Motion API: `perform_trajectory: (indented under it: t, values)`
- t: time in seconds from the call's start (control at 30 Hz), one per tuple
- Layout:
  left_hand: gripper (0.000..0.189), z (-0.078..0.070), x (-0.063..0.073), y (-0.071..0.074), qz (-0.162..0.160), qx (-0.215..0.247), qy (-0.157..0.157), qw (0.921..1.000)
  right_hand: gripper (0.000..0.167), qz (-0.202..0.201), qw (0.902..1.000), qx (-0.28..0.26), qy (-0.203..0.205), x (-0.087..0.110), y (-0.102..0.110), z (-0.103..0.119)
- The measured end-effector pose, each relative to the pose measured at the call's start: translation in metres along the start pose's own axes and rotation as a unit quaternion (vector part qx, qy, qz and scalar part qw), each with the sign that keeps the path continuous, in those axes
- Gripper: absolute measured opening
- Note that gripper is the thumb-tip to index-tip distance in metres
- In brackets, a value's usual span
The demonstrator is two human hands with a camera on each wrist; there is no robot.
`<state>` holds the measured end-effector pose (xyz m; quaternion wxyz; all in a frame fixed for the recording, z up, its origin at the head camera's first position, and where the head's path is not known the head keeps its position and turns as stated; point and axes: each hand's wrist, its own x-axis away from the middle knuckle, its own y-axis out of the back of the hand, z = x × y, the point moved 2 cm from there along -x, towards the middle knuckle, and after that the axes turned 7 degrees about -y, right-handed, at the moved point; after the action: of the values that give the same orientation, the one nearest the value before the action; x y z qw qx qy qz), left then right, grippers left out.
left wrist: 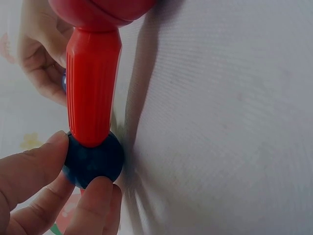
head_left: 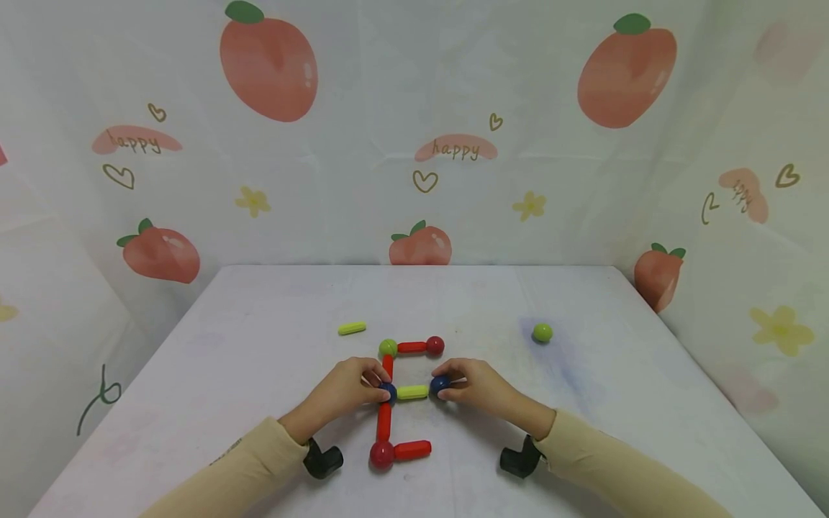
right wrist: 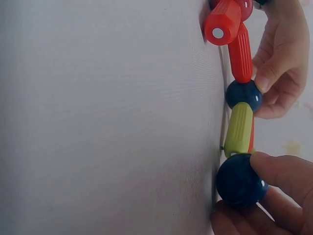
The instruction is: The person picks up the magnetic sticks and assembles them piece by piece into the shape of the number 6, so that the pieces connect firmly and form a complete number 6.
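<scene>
My left hand (head_left: 350,387) pinches a blue ball (left wrist: 93,159) midway along the left side of a figure of magnetic rods and balls. Red rods join this ball to a green ball (head_left: 388,348) above and a red ball (head_left: 382,455) below. From the blue ball a yellow-green rod (head_left: 412,393) runs right. At its far end my right hand (head_left: 482,388) grips a second blue ball (right wrist: 241,180), which touches or nearly touches the rod's tip. Another red rod (head_left: 412,450) sticks out from the lower red ball with its outer end bare.
A loose yellow-green rod (head_left: 352,329) lies behind the figure, and a loose green ball (head_left: 542,332) sits at the back right. At the figure's top a red rod (head_left: 411,347) ends in a red ball (head_left: 435,345). Printed cloth hangs behind the white table (head_left: 259,302).
</scene>
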<state>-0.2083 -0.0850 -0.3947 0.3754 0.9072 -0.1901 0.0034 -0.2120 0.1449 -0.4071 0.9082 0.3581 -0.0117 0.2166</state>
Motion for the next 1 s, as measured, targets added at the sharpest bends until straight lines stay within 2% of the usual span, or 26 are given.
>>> perform_trajectory:
  t: [1.0]
  values:
    - [0.019,0.0002,0.0010,0.0008,0.000,0.003,0.003,1.0000,0.030,0.011,0.9999,-0.002,-0.010,-0.0016,-0.0017,0.0006]
